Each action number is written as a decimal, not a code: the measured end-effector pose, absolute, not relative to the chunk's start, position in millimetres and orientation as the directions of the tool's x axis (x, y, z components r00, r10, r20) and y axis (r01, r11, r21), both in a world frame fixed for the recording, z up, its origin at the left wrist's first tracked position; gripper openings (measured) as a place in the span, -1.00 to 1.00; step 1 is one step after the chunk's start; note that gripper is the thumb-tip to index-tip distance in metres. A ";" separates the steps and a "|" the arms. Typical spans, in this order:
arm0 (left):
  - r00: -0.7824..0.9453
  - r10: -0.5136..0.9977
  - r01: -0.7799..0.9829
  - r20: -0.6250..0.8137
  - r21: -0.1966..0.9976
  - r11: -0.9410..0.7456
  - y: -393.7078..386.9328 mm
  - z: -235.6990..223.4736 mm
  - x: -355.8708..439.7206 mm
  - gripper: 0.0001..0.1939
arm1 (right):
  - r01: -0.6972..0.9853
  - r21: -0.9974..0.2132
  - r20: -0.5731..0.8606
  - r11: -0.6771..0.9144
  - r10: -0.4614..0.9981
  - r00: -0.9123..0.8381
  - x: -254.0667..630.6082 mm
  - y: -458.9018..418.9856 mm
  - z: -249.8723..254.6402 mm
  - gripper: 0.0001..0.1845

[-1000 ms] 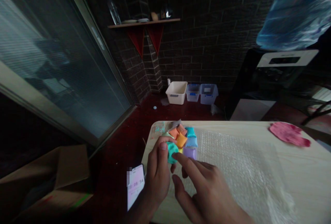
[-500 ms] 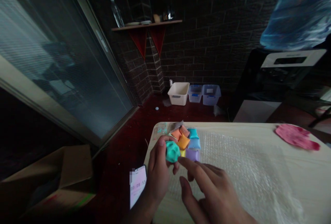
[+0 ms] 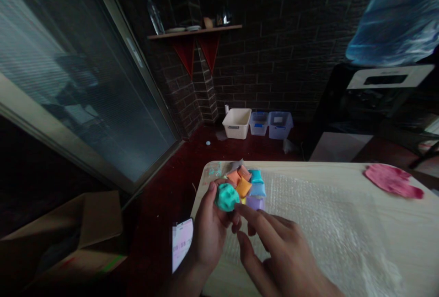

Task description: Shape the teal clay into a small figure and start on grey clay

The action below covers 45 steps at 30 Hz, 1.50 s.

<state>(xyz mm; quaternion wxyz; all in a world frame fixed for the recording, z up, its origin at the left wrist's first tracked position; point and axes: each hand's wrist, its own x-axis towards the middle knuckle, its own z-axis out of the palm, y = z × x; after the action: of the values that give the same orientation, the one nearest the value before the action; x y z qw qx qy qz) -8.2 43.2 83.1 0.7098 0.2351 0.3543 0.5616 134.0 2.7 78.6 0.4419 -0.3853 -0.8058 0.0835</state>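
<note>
A turquoise-green, rounded lump of matte, clay-like material (image 3: 227, 197) sat in the bare left hand (image 3: 211, 226), raised above the near-left part of the pale wood-grain tabletop (image 3: 406, 235). Its colour was even all over, deepening only where shadow gathered in the dents. Several shallow, thumbprint-like hollows pitted the face turned to the camera, with smooth, soft ridges between them, so that its outline was roughly round yet slightly lumpy. The underside was hidden by the hand.

The left fingers were curled around the lump, with the thumb along its left side. The bare right hand (image 3: 279, 242) had its index finger stretched out, the tip at the lump's lower right edge; whether it pressed in could not be told. The right thumb stood apart from that finger, below it.

Just beyond the lump lay a cluster of small pillow-shaped packets, among them a glossy orange one (image 3: 243, 187), a light blue one (image 3: 258, 190) and a pale purple one (image 3: 255, 203). Clear, crinkled bubble wrap (image 3: 318, 224) spread to their right.
</note>
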 end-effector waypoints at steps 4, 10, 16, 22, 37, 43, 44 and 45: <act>0.137 0.962 -0.635 -0.236 0.724 0.268 41.9 82.2 -7.8 -0.56 | 0.558 -0.480 0.613 0.677 0.714 -0.338 134.3 3.5 78.4 -0.52; 0.136 0.978 -0.624 -0.156 0.753 0.207 39.9 84.3 -7.8 -0.66 | 0.597 -0.447 0.581 0.666 0.724 -0.372 134.7 4.7 74.8 -0.54; 0.176 0.976 -0.685 -0.131 0.696 0.217 39.1 84.7 -10.2 -0.60 | 0.588 -0.383 0.627 0.712 0.668 -0.401 134.9 3.5 72.7 -0.52; 0.171 0.977 -0.670 -0.127 0.712 0.210 36.5 80.1 -10.9 -0.68 | 0.598 -0.372 0.633 0.710 0.665 -0.396 135.9 3.4 75.3 -0.56; 0.167 0.971 -0.720 -0.173 0.652 0.240 39.2 84.6 -9.2 -0.68 | 0.613 -0.372 0.625 0.697 0.676 -0.390 135.8 5.4 71.7 -0.54; 0.271 0.929 -0.724 -0.252 0.583 0.369 49.5 88.0 -11.6 -0.66 | 0.527 -0.479 0.686 0.702 0.674 -0.274 146.5 7.1 73.9 -0.50; 0.288 0.923 -0.722 -0.255 0.575 0.385 50.2 87.8 -11.1 -0.64 | 0.521 -0.509 0.678 0.685 0.692 -0.248 148.9 7.8 74.1 -0.52; 0.300 0.916 -0.722 -0.267 0.564 0.402 50.6 87.4 -10.3 -0.63 | 0.515 -0.537 0.668 0.669 0.709 -0.225 150.9 8.6 74.3 -0.53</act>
<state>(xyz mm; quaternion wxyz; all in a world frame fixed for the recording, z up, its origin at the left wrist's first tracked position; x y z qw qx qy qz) -10.3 50.6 87.4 0.7880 0.1714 0.2826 0.5195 150.9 8.6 74.3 0.4817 -0.3943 -0.7761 0.1010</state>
